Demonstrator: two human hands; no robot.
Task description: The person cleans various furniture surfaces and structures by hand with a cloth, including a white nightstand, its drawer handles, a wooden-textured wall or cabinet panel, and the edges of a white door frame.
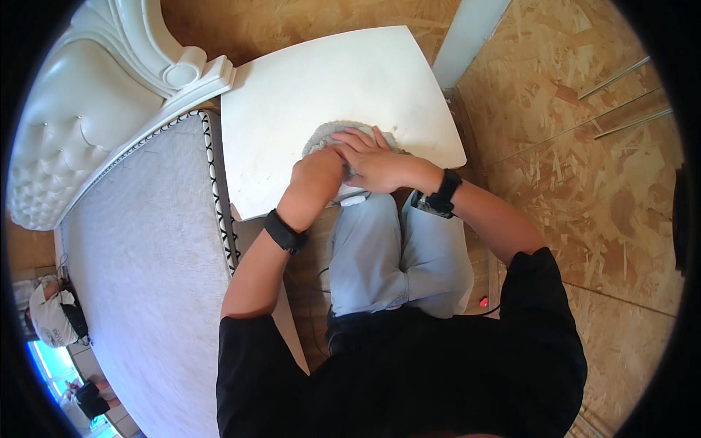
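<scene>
A grey, fluffy cloth (323,133) lies bunched near the front edge of a white tabletop (306,76), which bears a few small dark specks. My left hand (323,172) is curled at the cloth's near left side, its fingertips turned under and hidden. Across the cloth from the right, my right hand (372,161) rests with fingers spread, touching my left hand. Whether either hand grips the cloth is not plain. Just below the front edge, above my knees, is a small white object (353,201), perhaps a drawer handle.
A bare mattress (153,219) and a tufted white headboard (71,131) stand at left. Behind the tabletop's right corner rises a pale post (465,44). Metal rods (630,123) lean or lie along the chipboard at right. Other people (55,317) are far off at lower left.
</scene>
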